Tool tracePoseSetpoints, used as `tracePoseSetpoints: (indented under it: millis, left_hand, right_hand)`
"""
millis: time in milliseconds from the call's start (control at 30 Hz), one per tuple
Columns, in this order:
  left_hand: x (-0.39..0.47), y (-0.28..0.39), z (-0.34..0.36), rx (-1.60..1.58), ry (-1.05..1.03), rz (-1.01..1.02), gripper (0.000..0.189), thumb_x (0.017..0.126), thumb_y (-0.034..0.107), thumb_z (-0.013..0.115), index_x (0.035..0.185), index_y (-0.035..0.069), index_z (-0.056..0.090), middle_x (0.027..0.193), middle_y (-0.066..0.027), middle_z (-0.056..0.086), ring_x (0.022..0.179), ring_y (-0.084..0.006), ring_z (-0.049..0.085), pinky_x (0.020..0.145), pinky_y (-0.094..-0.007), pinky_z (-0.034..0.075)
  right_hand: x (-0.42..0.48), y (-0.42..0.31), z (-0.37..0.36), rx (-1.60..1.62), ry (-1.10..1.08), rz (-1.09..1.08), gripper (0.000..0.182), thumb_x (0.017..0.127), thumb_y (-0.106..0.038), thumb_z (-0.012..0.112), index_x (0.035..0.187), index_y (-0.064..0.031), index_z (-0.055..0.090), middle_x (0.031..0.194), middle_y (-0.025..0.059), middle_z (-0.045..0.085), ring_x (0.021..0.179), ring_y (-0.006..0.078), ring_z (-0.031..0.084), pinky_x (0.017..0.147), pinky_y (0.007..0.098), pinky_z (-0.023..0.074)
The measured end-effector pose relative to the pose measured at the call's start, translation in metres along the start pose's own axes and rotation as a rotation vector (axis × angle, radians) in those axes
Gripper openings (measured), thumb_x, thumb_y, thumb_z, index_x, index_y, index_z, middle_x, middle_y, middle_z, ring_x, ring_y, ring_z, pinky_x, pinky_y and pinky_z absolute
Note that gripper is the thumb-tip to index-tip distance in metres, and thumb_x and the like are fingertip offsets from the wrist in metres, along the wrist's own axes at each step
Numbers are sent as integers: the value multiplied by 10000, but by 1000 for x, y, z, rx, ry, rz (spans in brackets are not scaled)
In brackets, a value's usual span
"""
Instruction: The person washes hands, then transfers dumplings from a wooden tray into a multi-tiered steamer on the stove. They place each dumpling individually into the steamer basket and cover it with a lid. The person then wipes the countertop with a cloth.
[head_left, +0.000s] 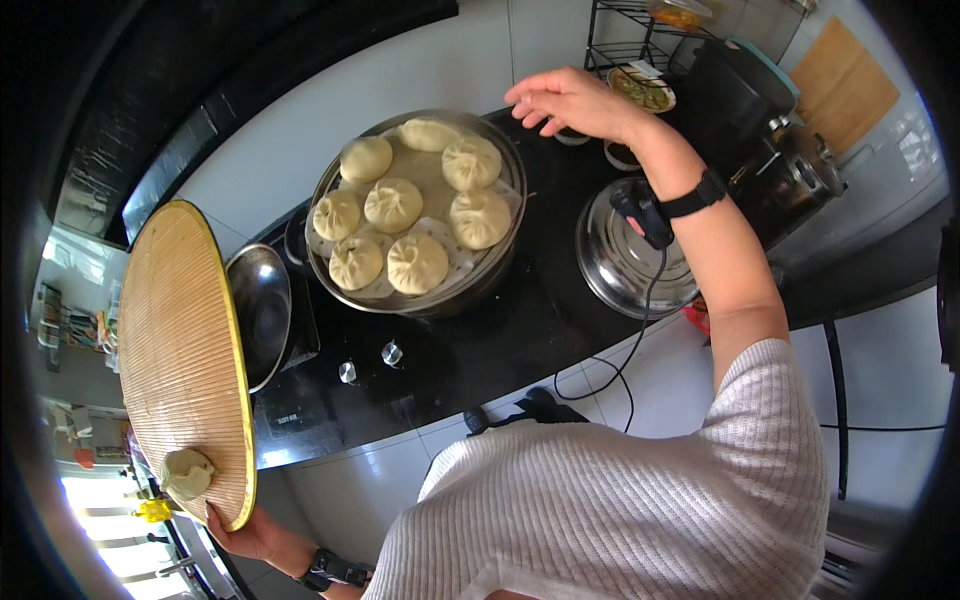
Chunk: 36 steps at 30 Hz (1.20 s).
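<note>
At the lower left, my left hand (259, 534) grips the edge of a round slatted tray (180, 322) with a yellow rim, which is steeply tilted. One pleated dough bun (187, 474) sits on this tray close to my fingers. A round metal steamer (421, 306) stands on the stove, with several pleated buns (394, 205) spaced on pale perforated liners inside it. My right hand (570, 99) is raised beyond the steamer's right rim, holding nothing, its fingers apart. The steamer's base is partly hidden.
A black wok (261, 319) rests left of the steamer, near two stove knobs (391, 353). Right of it lies a steel lid (637, 274), under a cabled black device (643, 217). Farther back are a food bowl (642, 90), a wire rack (626, 45) and a metal pot (795, 172).
</note>
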<state>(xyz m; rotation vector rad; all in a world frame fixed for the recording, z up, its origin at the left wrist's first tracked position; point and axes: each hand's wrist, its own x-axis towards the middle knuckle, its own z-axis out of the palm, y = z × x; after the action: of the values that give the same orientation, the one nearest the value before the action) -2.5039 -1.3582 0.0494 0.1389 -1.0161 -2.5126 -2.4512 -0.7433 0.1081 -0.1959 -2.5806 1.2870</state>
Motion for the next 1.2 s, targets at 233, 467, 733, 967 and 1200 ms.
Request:
tracePoseSetpoints:
  millis: [233, 467, 733, 967, 1200]
  left_hand:
    - [-16, 7, 5, -136, -462, -137, 404, 836, 75, 531, 1186, -86, 410, 1122, -206, 530, 980, -271, 552, 792, -365, 487]
    - [-56, 5, 27, -129, -431, -142, 360, 849, 63, 516, 1162, -94, 433, 1101, -203, 548, 915, -234, 588, 698, -288, 528]
    - [-84, 22, 33, 29, -255, 12, 393, 842, 58, 515, 1191, -87, 408, 1099, -204, 547, 876, -236, 603, 664, -287, 546]
    - [-79, 13, 40, -14, -193, 99, 389, 840, 55, 521, 1188, -79, 409, 1086, -191, 557, 888, -234, 604, 671, -285, 549]
    - [-78, 9, 32, -38, -186, 80, 364, 853, 51, 495, 1175, -97, 414, 1104, -215, 547, 929, -265, 590, 726, -312, 546]
  right_hand:
    - [-26, 30, -14, 334, -115, 5, 337, 933, -211, 414, 1178, -3, 515, 1063, 166, 590, 968, 223, 586, 815, 333, 494]
    - [-9, 60, -39, 307, -166, -42, 329, 913, -215, 463, 1177, -29, 523, 1022, 99, 609, 900, 153, 587, 737, 274, 496]
    - [17, 67, -54, 235, -283, -73, 345, 874, -214, 537, 1154, -12, 536, 987, 100, 619, 849, 154, 594, 697, 269, 504]
    - [37, 40, -66, 203, -354, -79, 334, 871, -202, 542, 1144, -11, 540, 940, 78, 619, 821, 132, 592, 676, 254, 501]
    - [81, 18, -41, 78, -409, -141, 318, 845, -177, 575, 1099, 13, 553, 850, 63, 628, 742, 115, 583, 632, 252, 498]
